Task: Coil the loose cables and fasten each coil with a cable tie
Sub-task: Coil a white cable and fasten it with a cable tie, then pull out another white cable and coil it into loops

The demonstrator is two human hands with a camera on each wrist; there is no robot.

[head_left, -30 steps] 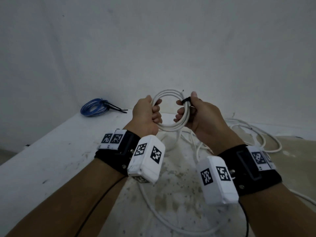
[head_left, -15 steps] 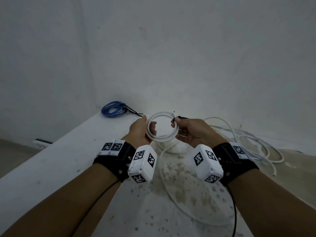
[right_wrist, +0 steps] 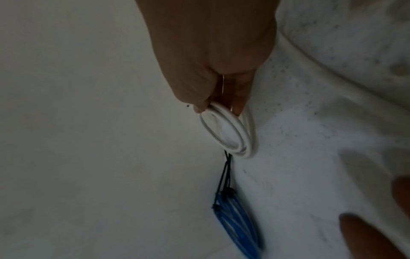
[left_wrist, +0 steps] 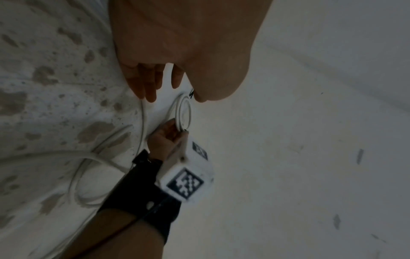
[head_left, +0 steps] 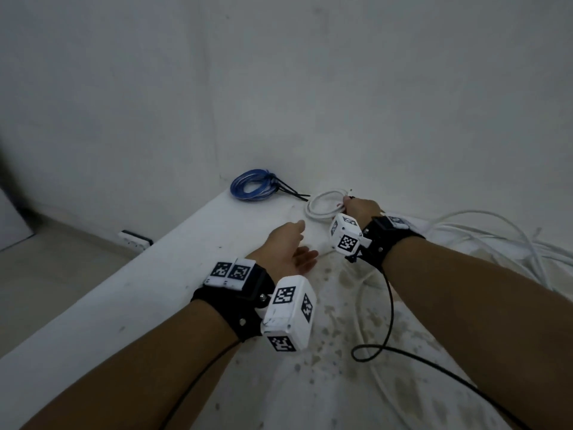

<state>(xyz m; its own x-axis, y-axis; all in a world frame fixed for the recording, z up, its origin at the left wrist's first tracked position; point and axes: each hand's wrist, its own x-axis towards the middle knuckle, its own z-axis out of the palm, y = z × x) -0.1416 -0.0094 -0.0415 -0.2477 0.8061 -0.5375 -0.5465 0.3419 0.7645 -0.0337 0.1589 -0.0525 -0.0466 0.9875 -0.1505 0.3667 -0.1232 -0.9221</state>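
Note:
My right hand [head_left: 348, 203] pinches a small white cable coil [head_left: 322, 207] at its near side, low over the far end of the white table [head_left: 173, 274]. In the right wrist view the thumb and fingers [right_wrist: 199, 98] grip the white coil [right_wrist: 228, 135], with the blue coil [right_wrist: 237, 219] just beyond it. That blue coil [head_left: 251, 185] lies tied with black cable ties [head_left: 291, 193] whose long tails stick out. My left hand [head_left: 302, 245] hovers open and empty, a short way in front of the white coil [left_wrist: 183, 113].
Loose white cables [head_left: 496, 234] sprawl over the stained right part of the table. A thin black lead [head_left: 389, 308] hangs from my right wrist. The table's left edge drops to the floor, where a white socket strip [head_left: 135, 240] lies by the wall.
My left hand let go of the white coil and opened. My right hand carried the coil forward and down beside the blue coil.

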